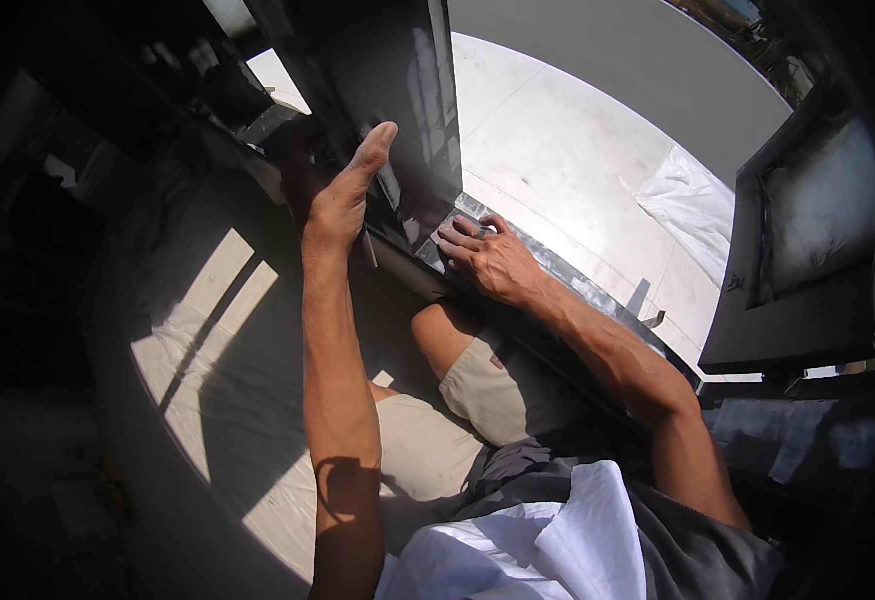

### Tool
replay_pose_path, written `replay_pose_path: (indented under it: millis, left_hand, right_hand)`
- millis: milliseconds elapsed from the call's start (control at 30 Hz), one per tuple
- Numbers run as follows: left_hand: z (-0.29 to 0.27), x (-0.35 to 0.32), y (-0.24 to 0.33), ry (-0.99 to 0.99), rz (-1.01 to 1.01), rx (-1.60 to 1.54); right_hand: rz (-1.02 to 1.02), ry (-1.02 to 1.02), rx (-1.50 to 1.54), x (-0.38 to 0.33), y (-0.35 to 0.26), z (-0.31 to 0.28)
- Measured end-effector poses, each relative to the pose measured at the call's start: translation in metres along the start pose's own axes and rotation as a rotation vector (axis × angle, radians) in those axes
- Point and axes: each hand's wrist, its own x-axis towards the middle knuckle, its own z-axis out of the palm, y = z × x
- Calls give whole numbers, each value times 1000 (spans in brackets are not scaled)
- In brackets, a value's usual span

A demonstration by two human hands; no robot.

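Observation:
A glossy black post [397, 90] rises from a dark sill or frame rail [557, 268] with patchy grey marks on its top. My left hand [342, 205] is at the inner side of the post, thumb stretched up along it. Its other fingers are lost in deep shadow, so I cannot tell whether they grip anything. A thin pale edge [369, 249] shows just below that hand; its kind is unclear. My right hand [497, 262] rests on the sill beside the foot of the post, fingers bent and somewhat apart, with nothing visible in them.
Beyond the sill lies a bright white floor [577, 150] with crumpled clear plastic sheeting [692, 205]. A dark-framed panel [797, 240] stands at the right. My bent knee [445, 345] is close under the sill. Plastic sheeting [247, 420] covers the shaded floor at left.

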Motion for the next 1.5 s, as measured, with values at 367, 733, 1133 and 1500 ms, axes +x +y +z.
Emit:
replay_pose_path:
  millis: [367,733,1133,1500]
  left_hand:
    - [2,-2,-3,50,1,40]
    - [-4,0,-8,-1,-27,-41]
    - [-9,2,-15,-158,-68,-117]
    - [-18,9,-28,-312,36,-127]
  right_hand:
    - [520,326,414,-17,28,-47]
    - [600,265,541,-15,53,-5]
    - [-202,306,4,21,22,-16]
    - [-263,93,118,27,7,19]
